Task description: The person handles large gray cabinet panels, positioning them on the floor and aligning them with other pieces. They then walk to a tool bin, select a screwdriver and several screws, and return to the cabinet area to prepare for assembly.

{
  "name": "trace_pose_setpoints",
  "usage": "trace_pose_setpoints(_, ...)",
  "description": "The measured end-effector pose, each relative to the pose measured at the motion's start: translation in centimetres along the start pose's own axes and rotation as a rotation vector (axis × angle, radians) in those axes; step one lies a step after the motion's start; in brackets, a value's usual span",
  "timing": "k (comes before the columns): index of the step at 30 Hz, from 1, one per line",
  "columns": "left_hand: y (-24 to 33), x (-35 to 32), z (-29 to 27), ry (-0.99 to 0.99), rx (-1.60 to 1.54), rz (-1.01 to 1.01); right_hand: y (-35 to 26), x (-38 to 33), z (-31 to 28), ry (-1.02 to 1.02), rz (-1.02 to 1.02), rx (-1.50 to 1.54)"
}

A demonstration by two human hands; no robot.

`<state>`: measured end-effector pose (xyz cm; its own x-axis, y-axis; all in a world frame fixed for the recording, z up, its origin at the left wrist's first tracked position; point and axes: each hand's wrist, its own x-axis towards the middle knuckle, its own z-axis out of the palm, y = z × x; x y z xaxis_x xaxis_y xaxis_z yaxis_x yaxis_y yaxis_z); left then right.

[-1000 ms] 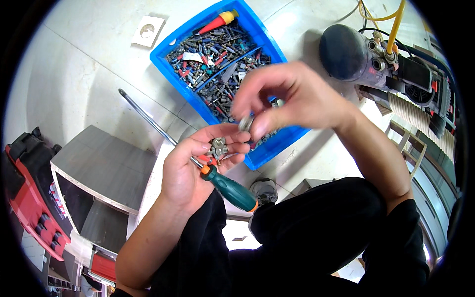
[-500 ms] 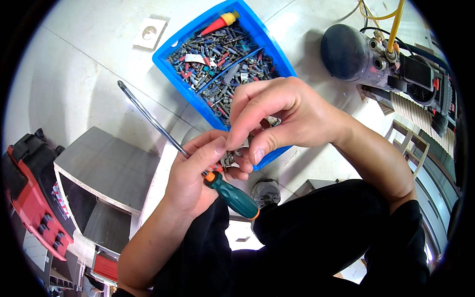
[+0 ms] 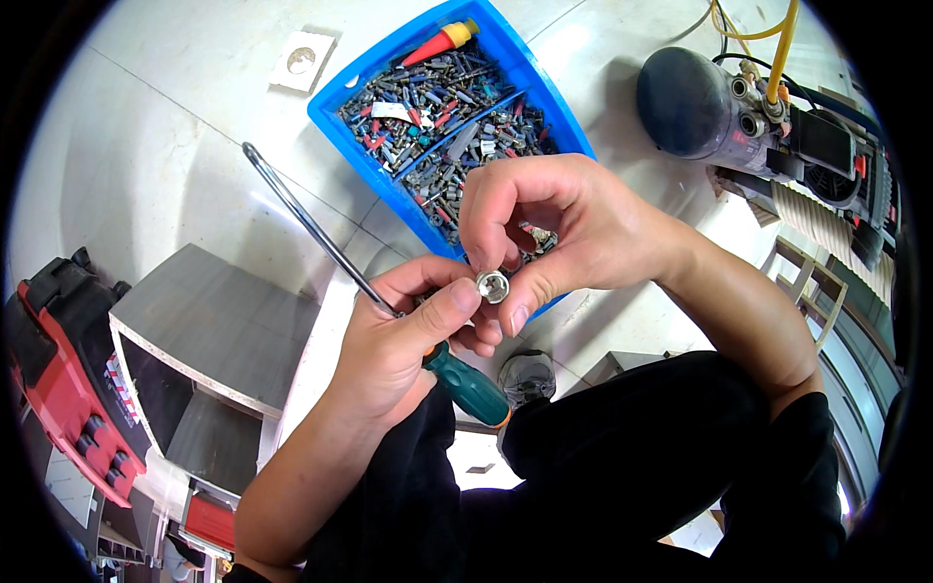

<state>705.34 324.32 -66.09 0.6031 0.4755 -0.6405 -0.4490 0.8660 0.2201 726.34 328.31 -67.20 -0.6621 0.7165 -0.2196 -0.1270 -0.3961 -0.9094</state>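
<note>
Between the thumb and fingers of my right hand (image 3: 588, 228) is a small round silver metal fitting (image 3: 493, 287), with what looks like a cross-shaped recess facing up. My left hand (image 3: 384, 355) is closed round a screwdriver (image 3: 468, 387) with a dark green handle and a long shiny shaft that points up to the left. My left thumb tip rests against the fitting's left side. Just beyond both hands stands a blue plastic bin (image 3: 382, 188) filled with loose screws, bits and small hardware. A red and yellow conical piece (image 3: 442, 44) lies at its far end.
An air compressor (image 3: 690, 102) with a yellow hose stands at the far right. On the left are a grey cabinet box (image 3: 219, 321) and a red and black tool case (image 3: 73, 398). A white square piece with a round hole (image 3: 303, 60) lies on the tiled floor.
The fitting has turned so that its round end faces up between my fingertips. My left hand has shifted slightly right, and more of the screwdriver's collar is covered.
</note>
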Motion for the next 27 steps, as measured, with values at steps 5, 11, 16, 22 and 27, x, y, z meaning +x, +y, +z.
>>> trace_pose_setpoints(5, 0.1, -0.1, -0.2, -0.013, 0.029, -0.006, 0.0, 0.1, 0.2, 0.004, -0.002, 0.011)
trace_pose_setpoints(11, -0.3, 0.2, -0.3, 0.017, 0.013, -0.017, -0.3, -0.3, -0.1, -0.019, 0.021, -0.160)
trace_pose_setpoints(16, 0.2, 0.5, -0.7, 0.011, 0.128, 0.030, -2.6, -0.4, -2.6, 0.174, -0.041, -0.189)
trace_pose_setpoints(22, 0.9, 0.5, -1.8, -0.216, -0.041, 0.120, -3.9, -3.3, -8.5, 0.551, 0.062, -0.566)
trace_pose_setpoints(27, 0.8, 0.6, -1.6, -0.135, -0.097, 0.046, -0.1, -3.0, -7.4, 0.416, 0.087, -0.763)
